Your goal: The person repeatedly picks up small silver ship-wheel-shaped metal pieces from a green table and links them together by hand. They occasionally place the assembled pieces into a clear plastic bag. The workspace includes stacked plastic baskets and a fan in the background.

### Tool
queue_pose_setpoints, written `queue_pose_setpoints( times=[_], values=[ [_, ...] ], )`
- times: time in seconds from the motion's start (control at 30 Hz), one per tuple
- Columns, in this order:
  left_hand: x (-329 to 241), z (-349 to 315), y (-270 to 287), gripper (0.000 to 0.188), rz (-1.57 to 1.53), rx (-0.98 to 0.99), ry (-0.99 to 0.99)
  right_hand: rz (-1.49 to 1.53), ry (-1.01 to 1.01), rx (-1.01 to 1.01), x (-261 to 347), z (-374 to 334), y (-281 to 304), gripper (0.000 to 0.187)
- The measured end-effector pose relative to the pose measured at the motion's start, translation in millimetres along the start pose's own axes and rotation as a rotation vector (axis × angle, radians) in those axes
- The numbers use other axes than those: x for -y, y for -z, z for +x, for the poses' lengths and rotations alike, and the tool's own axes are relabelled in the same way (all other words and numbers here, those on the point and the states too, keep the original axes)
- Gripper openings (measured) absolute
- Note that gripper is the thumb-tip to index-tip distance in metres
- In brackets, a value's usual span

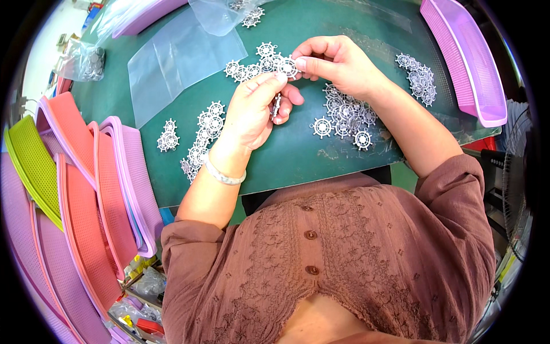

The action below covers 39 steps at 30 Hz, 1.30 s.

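Note:
Between my two hands is a silver ship's-wheel charm (289, 68). My left hand (251, 112) pinches its near edge with thumb and forefinger, and another charm (277, 105) sits edge-on against its curled fingers. On the other side, the thumb and fingertips of my right hand (346, 67) are closed on the same charm's rim. Just beyond lies a cluster of like charms (252, 71), partly hidden behind my hands. A larger heap of charms (346, 112) spreads below my right wrist. A row of charms (209, 123) lies left of my left wrist, beside a small group (168, 137).
Clear plastic bags (172, 66) lie on the green tabletop (275, 163) at the far left. More charms (421, 80) rest near a purple basket (467, 63) on the right. Nested pink, purple and green baskets (109, 189) crowd the left edge. A bagged dark bundle (89, 62) stands far left.

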<state>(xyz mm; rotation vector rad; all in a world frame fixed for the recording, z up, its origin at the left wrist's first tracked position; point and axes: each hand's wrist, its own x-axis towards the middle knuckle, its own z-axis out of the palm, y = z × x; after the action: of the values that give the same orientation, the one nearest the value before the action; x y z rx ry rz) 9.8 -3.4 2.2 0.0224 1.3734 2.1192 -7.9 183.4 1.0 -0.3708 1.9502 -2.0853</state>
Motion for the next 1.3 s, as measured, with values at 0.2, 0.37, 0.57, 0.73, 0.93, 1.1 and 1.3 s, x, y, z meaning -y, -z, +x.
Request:
queue_pose_setpoints(
  times=[0.2,0.37,0.57,0.73,0.93,1.1,1.3],
  values=[
    [0.6,1.6,1.8,0.023,-0.072,0.025,-0.001,-0.052,0.024,-0.027,-2.5,2.4,2.7,0.017],
    [-2.9,2.7,3.0,0.035,-0.205,0.036,-0.067,0.015,0.048,-0.093,-2.1,5.2,7.9,0.015],
    [-5.3,2.9,8.2,0.05,-0.181,0.061,-0.137,0.12,0.021,-0.141,2.6,4.3,5.6,0.013],
    [-4.0,2.4,7.3,0.05,-0.148,0.053,-0.155,0.078,0.02,-0.074,1.5,3.5,7.5,0.01],
    [-2.3,1.9,7.8,0.047,-0.1,0.068,-0.194,0.063,0.027,-0.073,0.0,3.4,6.5,0.012],
    [-2.6,1.0,5.8,0.046,-0.093,0.064,-0.197,0.057,0.024,-0.04,0.6,2.4,6.0,0.011],
    [-1.4,1.7,7.7,0.046,-0.072,0.068,-0.216,0.042,0.003,0.002,3.2,1.0,4.6,0.011]
  ],
)
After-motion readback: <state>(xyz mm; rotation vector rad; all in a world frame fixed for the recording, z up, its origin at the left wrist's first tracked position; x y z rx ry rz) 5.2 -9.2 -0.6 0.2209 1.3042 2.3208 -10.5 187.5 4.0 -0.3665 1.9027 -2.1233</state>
